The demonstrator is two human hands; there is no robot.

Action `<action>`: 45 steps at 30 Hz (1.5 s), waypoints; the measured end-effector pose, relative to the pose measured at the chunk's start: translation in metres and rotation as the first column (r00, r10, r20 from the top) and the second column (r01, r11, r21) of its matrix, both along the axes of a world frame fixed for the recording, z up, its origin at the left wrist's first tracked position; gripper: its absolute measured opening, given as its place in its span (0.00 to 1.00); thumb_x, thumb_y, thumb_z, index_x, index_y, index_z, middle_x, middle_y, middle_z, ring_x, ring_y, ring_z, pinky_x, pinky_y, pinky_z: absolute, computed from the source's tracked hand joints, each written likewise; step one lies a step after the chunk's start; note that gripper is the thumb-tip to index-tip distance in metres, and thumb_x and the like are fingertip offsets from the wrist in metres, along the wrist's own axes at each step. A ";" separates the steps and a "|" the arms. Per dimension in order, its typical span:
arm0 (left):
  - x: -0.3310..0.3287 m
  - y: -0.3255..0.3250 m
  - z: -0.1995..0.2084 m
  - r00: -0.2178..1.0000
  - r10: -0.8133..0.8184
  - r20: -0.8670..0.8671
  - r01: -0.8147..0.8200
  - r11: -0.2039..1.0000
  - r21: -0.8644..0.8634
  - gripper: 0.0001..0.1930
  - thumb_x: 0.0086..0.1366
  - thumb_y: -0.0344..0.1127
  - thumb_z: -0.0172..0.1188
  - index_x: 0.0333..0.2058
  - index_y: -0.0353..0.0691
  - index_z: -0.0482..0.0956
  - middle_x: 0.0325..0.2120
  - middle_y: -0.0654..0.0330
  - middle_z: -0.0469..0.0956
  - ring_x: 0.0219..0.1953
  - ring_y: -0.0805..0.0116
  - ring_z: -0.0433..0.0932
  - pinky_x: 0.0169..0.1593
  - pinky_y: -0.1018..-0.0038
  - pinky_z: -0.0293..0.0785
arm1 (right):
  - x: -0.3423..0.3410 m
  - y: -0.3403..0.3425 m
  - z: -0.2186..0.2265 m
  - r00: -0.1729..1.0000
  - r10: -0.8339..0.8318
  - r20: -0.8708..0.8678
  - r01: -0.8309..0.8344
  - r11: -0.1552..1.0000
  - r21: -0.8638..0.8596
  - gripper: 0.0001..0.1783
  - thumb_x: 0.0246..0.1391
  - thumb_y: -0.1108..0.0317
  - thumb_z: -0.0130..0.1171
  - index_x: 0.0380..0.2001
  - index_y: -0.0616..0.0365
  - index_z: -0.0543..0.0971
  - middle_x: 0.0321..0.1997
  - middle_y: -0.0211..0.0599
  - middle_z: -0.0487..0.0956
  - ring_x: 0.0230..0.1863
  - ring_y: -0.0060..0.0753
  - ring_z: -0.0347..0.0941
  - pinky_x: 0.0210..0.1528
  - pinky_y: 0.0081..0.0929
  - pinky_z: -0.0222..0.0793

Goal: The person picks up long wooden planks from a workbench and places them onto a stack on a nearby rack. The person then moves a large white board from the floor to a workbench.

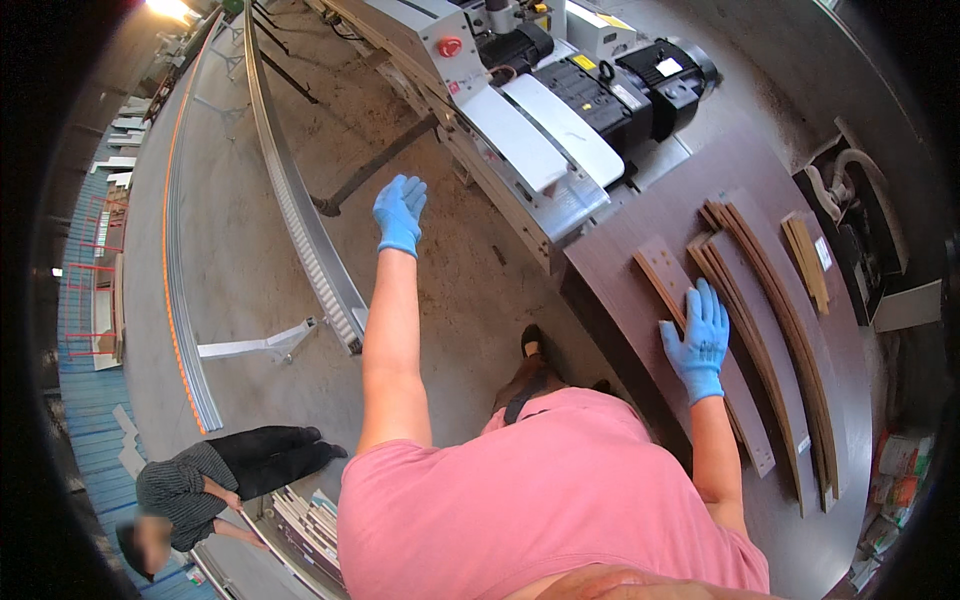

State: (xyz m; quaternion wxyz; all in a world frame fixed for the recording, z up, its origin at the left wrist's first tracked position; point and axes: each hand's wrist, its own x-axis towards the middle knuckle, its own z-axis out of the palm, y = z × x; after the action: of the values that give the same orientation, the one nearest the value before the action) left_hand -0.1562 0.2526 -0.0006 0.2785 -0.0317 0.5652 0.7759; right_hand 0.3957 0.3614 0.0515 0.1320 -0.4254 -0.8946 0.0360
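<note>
My left hand, in a blue glove, is held out over the floor beside the machine. Its fingers are stretched with nothing in them. On the right, my gloved right hand lies with fingers extended on a narrow brown board, thumb out to the side. Just right of that hand runs a stack of long dark-brown boards, with another stack of long boards beyond it. These appear curved in this wide view. All rest on a large dark-brown tabletop.
Ahead stands a machine with black motors and a red button. Short light-brown pieces lie at the table's far side. A roller conveyor runs along the left. Another person bends over stacked strips at lower left.
</note>
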 end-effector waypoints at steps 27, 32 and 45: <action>-0.217 0.174 -0.042 0.993 -0.075 0.087 0.086 0.989 -0.123 0.26 0.72 0.47 0.59 0.64 0.42 0.70 0.55 0.49 0.77 0.52 0.50 0.80 0.52 0.58 0.80 | -0.023 0.016 -0.007 0.990 -0.099 0.098 0.103 0.994 -0.039 0.36 0.47 0.61 0.67 0.59 0.61 0.71 0.70 0.52 0.69 0.65 0.57 0.68 0.66 0.49 0.61; -0.190 0.168 -0.056 0.978 -0.144 0.148 0.140 0.989 0.035 0.16 0.72 0.41 0.60 0.54 0.43 0.79 0.50 0.53 0.80 0.47 0.54 0.82 0.47 0.61 0.82 | -0.019 0.017 -0.007 0.992 -0.092 0.090 0.094 0.995 -0.019 0.34 0.48 0.65 0.65 0.60 0.61 0.71 0.69 0.52 0.69 0.65 0.58 0.69 0.66 0.49 0.63; -0.084 0.110 -0.050 0.894 -0.363 0.264 0.357 0.931 0.073 0.13 0.69 0.40 0.63 0.50 0.43 0.81 0.45 0.57 0.84 0.40 0.58 0.84 0.41 0.66 0.82 | -0.013 0.013 -0.003 0.995 -0.074 0.071 0.075 0.997 -0.001 0.34 0.49 0.64 0.65 0.60 0.59 0.71 0.70 0.49 0.69 0.66 0.54 0.68 0.67 0.47 0.62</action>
State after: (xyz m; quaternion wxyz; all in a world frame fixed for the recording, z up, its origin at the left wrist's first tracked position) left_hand -0.2399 0.3625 -0.0511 0.4925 -0.0300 0.5089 0.7054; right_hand 0.3827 0.3745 0.0482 0.1008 -0.4597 -0.8822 0.0177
